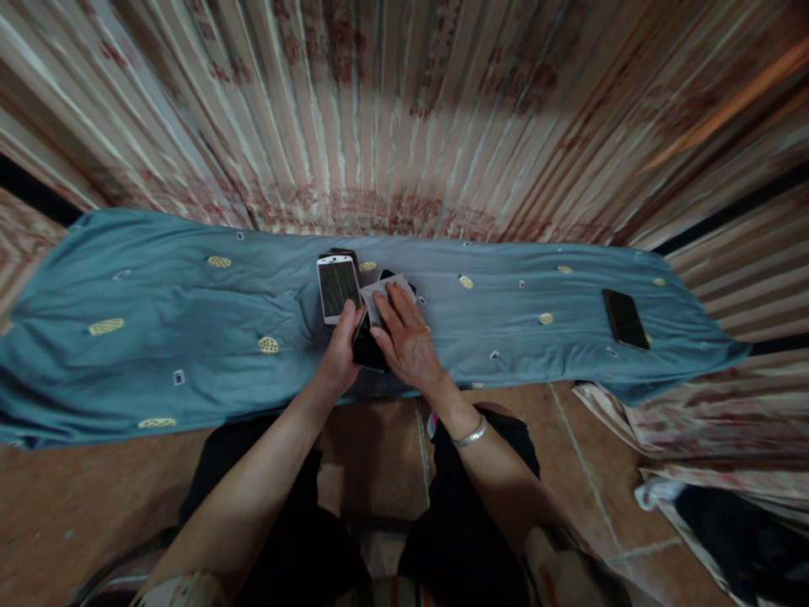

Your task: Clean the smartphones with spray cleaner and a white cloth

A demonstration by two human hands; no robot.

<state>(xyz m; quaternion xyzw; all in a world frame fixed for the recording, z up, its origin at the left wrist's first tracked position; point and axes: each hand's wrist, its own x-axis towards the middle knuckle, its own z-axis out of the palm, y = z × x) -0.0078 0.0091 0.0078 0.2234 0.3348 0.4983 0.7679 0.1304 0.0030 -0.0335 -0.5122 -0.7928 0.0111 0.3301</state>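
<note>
One blue embroidered cloth is lying across the surface, and both hands are working at its middle, with everything else placed out from that grip. Just to the left of the grip and slightly beyond it, one white-framed smartphone is lying face up on the cloth, and a second dark device is peeking out from under its far edge, too hidden to name. The left hand is curling around the near left edge of one dark phone that is lying between the two hands, its thumb reaching up toward the white-framed smartphone's near corner; the fingers are closing narrowly on that dark edge, holding it steady. The right hand is pressing flat, fingers spread and not clenched, on one small grey wiping cloth that is covering the far end of the dark phone, so the cloth is sitting directly under the fingertips. One silver bangle is circling the right wrist. Well off to the right of the grip, one more black phone is lying alone, screen dark, on the blue embroidered cloth. That is making three phones clearly countable, plus the hidden device. Behind everything, one striped patterned curtain is hanging.
</note>
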